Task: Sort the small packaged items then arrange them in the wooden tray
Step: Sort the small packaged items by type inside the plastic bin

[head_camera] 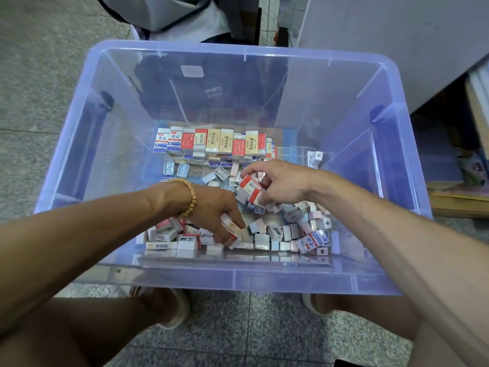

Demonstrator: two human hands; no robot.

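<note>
A clear purple-tinted plastic bin (238, 280) stands on the floor in front of me. Along its far side a neat row of small eraser packs (211, 143) stands upright, blue, red and cream. Loose packs and small sharpeners (291, 234) lie jumbled in the near half. My left hand (214, 207), with a bead bracelet on the wrist, reaches down into the pile and grips a red-and-white pack (232, 229). My right hand (280, 181) hovers over the middle and holds several red-and-white packs (250, 190). No wooden tray is visible.
A person in white sits behind the bin at the top (185, 19). A grey cabinet (383, 43) stands at the right, with boxes and books (465, 181) beneath and beside it. My knees and sandalled feet (169, 308) are at the near side on speckled floor tiles.
</note>
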